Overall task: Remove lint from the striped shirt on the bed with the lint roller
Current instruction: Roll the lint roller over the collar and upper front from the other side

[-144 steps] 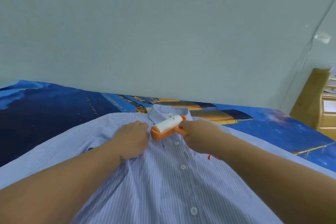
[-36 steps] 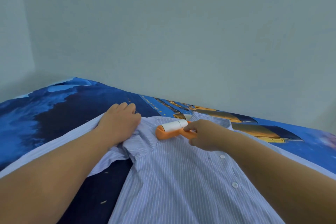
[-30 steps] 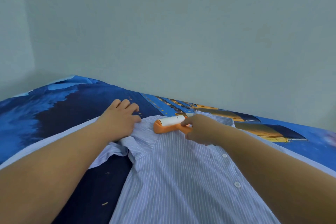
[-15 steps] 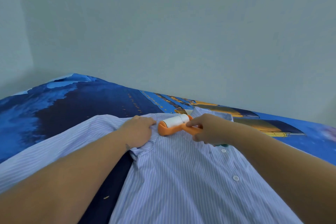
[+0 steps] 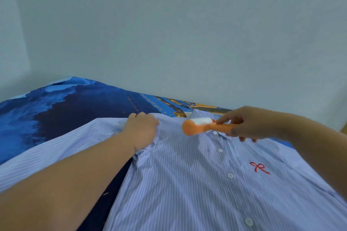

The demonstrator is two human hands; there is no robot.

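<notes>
The right hand (image 5: 246, 124) gripped the orange lint roller (image 5: 201, 126) by its handle near the collar. The left hand (image 5: 141, 127) pressed the striped shirt (image 5: 187, 184) on the bed (image 5: 65, 110), fingers curled into the fabric.

Free: pale blue striped button shirt (image 5: 187, 184) front below collar; dark blue printed bed (image 5: 75, 110) at left. Blocked: left hand (image 5: 141, 129) gripping shoulder, right hand (image 5: 249, 124) holding orange-handled white lint roller (image 5: 197, 127) at collar. Pale wall (image 5: 169, 33) closes far side.

Single head-worn view, close, looking forward and down across bed (image 5: 56, 110)
</notes>
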